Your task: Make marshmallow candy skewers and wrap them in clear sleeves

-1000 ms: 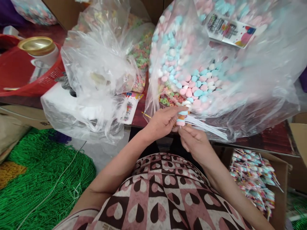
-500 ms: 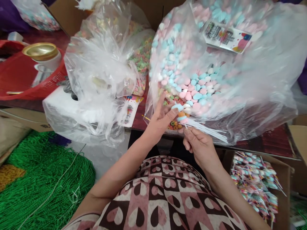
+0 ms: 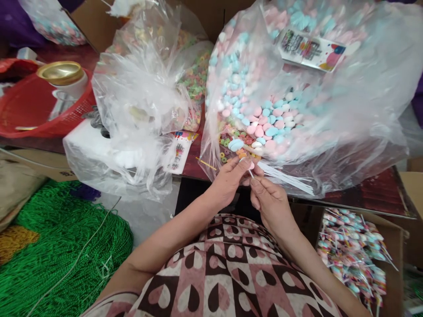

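My left hand (image 3: 228, 180) and my right hand (image 3: 269, 200) meet at the table's front edge, both pinched on a thin white stick (image 3: 250, 172) with a pink candy at its top. Just beyond them lies a large clear plastic bag (image 3: 346, 132) full of pink, blue and white candies (image 3: 267, 121), with small coloured ring candies (image 3: 231, 143) near its mouth. A bundle of white sticks (image 3: 286, 178) lies on the table beside my right hand.
A second clear bag (image 3: 139, 101) with ring candies stands to the left. A red basket (image 3: 29, 105) holds a gold-lidded jar (image 3: 61, 75). A cardboard box of finished wrapped candy sticks (image 3: 350, 251) is at the lower right. Green cord bundles (image 3: 59, 246) lie at the lower left.
My left hand reached forward to the candies at the bag's mouth, then drew back to my right hand. The stack of candies seen on the stick earlier is now mostly hidden by my fingers.
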`<control>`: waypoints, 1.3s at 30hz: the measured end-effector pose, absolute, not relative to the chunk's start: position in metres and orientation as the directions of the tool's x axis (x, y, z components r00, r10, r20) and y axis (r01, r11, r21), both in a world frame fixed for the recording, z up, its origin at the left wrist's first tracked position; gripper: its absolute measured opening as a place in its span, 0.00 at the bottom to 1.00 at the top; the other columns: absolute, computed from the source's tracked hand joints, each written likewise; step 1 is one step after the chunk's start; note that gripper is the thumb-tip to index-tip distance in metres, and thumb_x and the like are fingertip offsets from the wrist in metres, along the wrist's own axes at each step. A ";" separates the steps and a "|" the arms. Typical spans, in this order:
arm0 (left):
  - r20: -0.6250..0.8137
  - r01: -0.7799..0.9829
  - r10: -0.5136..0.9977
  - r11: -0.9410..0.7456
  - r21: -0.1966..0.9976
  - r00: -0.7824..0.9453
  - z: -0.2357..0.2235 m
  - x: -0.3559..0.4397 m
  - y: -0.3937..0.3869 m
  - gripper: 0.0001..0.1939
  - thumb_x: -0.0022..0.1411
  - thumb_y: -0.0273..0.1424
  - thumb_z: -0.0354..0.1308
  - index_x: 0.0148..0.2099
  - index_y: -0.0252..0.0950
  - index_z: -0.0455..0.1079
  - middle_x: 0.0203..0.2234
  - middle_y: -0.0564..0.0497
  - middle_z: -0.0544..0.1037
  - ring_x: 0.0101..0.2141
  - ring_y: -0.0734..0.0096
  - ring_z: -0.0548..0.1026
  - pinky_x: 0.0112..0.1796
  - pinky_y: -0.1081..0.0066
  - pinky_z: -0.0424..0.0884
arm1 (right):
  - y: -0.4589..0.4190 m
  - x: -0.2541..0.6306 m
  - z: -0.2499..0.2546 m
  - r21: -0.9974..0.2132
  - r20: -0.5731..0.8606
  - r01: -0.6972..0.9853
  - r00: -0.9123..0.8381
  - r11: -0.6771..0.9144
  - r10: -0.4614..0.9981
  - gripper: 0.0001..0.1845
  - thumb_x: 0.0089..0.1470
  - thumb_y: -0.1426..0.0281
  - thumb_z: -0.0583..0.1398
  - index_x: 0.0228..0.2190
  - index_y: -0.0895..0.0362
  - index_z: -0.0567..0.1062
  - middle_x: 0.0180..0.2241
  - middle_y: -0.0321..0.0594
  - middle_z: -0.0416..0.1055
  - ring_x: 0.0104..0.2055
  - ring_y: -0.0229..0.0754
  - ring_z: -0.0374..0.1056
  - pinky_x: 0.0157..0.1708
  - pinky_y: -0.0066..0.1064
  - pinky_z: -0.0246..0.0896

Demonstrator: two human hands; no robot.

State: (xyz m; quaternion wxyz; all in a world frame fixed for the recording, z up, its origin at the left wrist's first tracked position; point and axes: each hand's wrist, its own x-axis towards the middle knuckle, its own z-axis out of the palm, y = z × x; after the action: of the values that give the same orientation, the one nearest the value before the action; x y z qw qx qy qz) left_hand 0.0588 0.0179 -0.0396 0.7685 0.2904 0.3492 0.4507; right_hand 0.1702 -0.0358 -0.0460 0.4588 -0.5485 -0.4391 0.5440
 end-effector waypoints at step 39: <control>0.212 0.487 0.967 -0.253 0.836 0.138 -0.040 0.000 0.060 0.13 0.67 0.35 0.52 0.46 0.39 0.76 0.41 0.48 0.80 0.44 0.65 0.75 0.49 0.63 0.68 | -0.020 0.210 -0.032 -0.973 -0.211 -0.136 0.180 -0.188 0.961 0.11 0.58 0.60 0.61 0.33 0.54 0.76 0.13 0.27 0.53 0.16 0.33 0.44 0.19 0.31 0.37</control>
State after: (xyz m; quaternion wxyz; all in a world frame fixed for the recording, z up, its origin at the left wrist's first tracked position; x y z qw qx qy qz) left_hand 0.0000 0.0605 -0.0404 0.3079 0.6887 0.5279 0.3902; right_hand 0.2096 -0.0202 -0.0323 0.5218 -0.5638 -0.3655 0.5256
